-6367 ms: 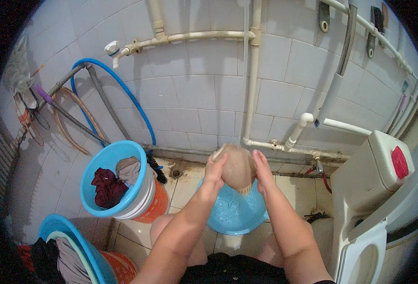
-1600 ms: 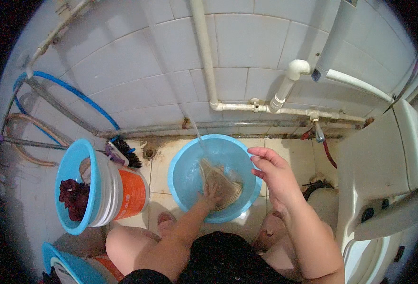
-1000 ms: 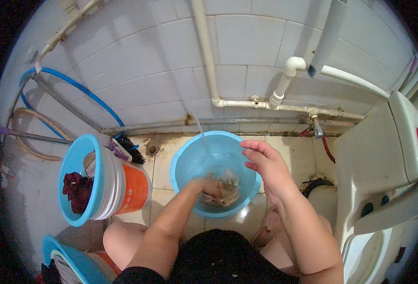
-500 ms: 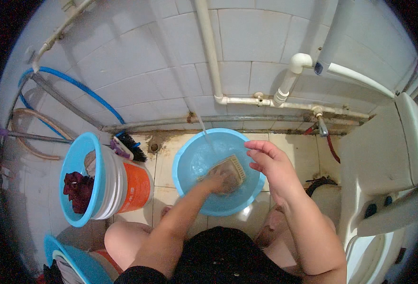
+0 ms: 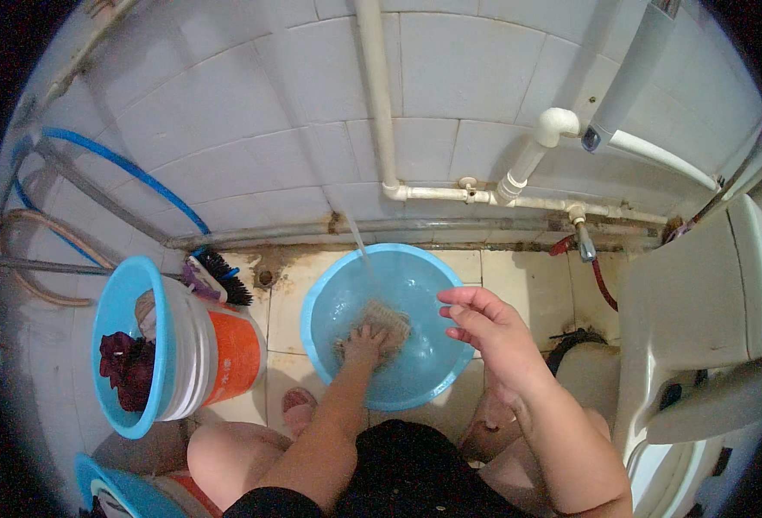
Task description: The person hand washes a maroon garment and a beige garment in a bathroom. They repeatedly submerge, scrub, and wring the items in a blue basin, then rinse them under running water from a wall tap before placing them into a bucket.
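Observation:
A round light-blue basin (image 5: 310, 302) of water sits on the floor in front of me. In it lies a beige plastic basket (image 5: 391, 321) with a slotted rim, under the water and blurred by ripples. My left hand (image 5: 365, 345) reaches into the basin with its fingers bent over the basket, gripping it from above. A thin stream of water (image 5: 360, 240) falls into the basin's far side. Over the basin's right rim hovers my right hand (image 5: 490, 332), empty, its fingers loosely curved and apart.
At left, a blue basin (image 5: 167, 345) with dark red cloth rests on a white-and-orange bucket (image 5: 236, 350). A brush (image 5: 217, 278) lies behind it. Another blue tub (image 5: 96, 470) stands lower left. A toilet (image 5: 700, 319) is at right; pipes (image 5: 437, 193) and a tap (image 5: 583, 240) line the wall.
My left hand has shifted the basket left and deeper; its rim, tilted up clear before, now lies blurred underwater. My right hand stays over the rim, slightly lower. The whole view has shifted a little.

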The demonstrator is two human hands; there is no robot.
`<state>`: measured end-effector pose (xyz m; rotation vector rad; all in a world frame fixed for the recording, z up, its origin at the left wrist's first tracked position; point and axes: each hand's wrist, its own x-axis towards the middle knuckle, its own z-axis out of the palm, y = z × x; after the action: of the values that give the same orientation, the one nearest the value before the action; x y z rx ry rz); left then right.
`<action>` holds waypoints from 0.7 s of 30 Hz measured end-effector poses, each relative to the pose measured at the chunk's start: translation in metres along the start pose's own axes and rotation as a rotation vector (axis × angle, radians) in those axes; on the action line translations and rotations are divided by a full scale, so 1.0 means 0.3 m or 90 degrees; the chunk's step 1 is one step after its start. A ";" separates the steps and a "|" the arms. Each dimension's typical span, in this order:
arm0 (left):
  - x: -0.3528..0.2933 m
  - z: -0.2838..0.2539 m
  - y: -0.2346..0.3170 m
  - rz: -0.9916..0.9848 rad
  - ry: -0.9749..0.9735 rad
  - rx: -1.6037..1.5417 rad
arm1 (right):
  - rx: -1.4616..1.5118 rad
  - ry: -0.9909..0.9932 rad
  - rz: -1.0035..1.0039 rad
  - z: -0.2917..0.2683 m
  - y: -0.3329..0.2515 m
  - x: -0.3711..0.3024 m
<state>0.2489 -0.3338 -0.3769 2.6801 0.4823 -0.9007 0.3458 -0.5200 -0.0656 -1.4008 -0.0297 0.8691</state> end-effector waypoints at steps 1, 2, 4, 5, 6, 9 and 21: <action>0.007 0.027 -0.014 -0.002 -0.002 -0.039 | 0.004 0.002 0.004 0.009 -0.003 -0.003; 0.032 0.073 -0.033 0.026 -0.015 -0.083 | 0.008 0.004 0.009 0.019 -0.008 -0.006; 0.103 0.196 -0.086 0.105 -0.052 -0.181 | 0.014 -0.007 0.008 0.041 -0.008 -0.007; 0.115 0.203 -0.081 0.147 -0.050 -0.236 | 0.021 -0.008 0.000 0.039 -0.007 -0.006; 0.099 0.182 -0.072 0.184 -0.051 -0.291 | 0.029 -0.012 -0.008 0.036 -0.004 -0.004; 0.023 0.068 -0.030 0.158 -0.009 -0.521 | 0.043 -0.012 -0.009 0.023 0.007 0.011; -0.562 -0.736 0.137 0.191 0.010 -0.997 | 0.072 0.038 0.177 -0.010 0.134 0.066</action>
<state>0.2555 -0.3303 -0.0963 1.2418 0.4561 -0.1626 0.3407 -0.5149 -0.1098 -1.3430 0.2616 1.0406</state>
